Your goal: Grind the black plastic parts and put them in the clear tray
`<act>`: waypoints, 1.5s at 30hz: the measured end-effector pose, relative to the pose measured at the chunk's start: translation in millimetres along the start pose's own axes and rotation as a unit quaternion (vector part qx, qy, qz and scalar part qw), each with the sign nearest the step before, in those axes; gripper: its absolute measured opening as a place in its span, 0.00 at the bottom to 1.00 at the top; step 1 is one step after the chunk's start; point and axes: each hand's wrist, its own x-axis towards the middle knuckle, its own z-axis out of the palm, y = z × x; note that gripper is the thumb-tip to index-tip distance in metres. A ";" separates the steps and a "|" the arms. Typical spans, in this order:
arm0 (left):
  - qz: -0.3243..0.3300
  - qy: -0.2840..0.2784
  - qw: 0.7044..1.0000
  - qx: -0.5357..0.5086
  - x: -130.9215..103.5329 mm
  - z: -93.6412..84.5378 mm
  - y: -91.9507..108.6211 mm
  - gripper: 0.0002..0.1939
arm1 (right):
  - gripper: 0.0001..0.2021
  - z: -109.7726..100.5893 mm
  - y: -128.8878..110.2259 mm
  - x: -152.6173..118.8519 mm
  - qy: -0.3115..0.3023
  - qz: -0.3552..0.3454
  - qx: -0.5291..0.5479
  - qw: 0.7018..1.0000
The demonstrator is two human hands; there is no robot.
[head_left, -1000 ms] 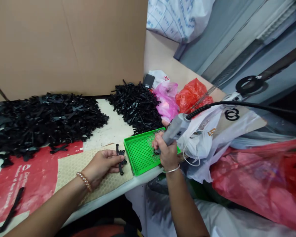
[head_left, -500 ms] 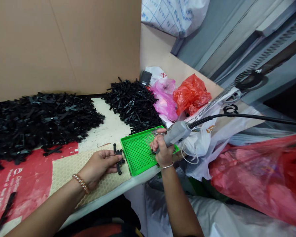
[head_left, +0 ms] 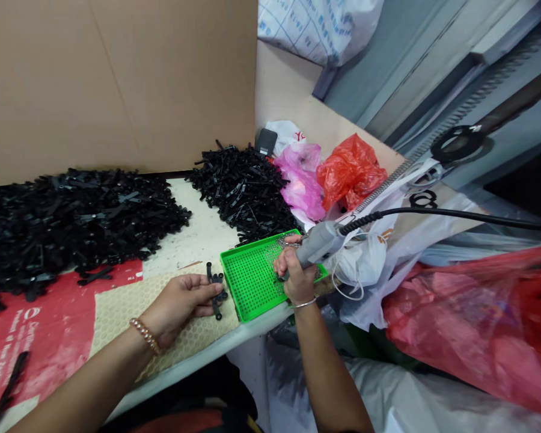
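Note:
Between the thumb and fingers of my left hand (head_left: pixel 184 304) are a few small black plastic parts (head_left: pixel 217 307), low over the honeycomb-patterned mat (head_left: pixel 135 294) and just left of the green tray (head_left: pixel 247 304). My right hand (head_left: pixel 297 279) is wrapped round a grey electric screwdriver (head_left: pixel 318 243), with its cable leaving toward the right. The tool's tip is hidden by the hand, over the right part of the tray, where small metal screws (head_left: pixel 282 243) lie.
Two heaps of black parts, a wide one (head_left: pixel 76 222) and a smaller one (head_left: pixel 243 192), lie behind. Pink (head_left: pixel 300 180) and red (head_left: pixel 349 171) bags sit at the back right. A coiled spring (head_left: pixel 397 174) and black cable (head_left: pixel 455 211) cross the right side.
The screwdriver has shifted very slightly left, and the hanging spring and ring beside it have moved a little. My left hand holds nearly the same place.

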 end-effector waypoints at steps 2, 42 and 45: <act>-0.001 -0.002 1.000 0.005 -0.1 -0.6 -0.3 0.19 | 0.11 0.4 -0.3 -0.2 -0.003 -0.005 -0.008 1.000; 0.041 -0.021 0.999 -0.002 2.1 0.3 -5.2 0.20 | 0.17 113.1 -15.1 5.6 -0.008 0.050 0.118 0.992; 0.042 -0.018 0.999 0.002 2.9 0.2 -6.3 0.20 | 0.16 112.2 -13.6 4.9 -0.012 0.047 0.126 0.991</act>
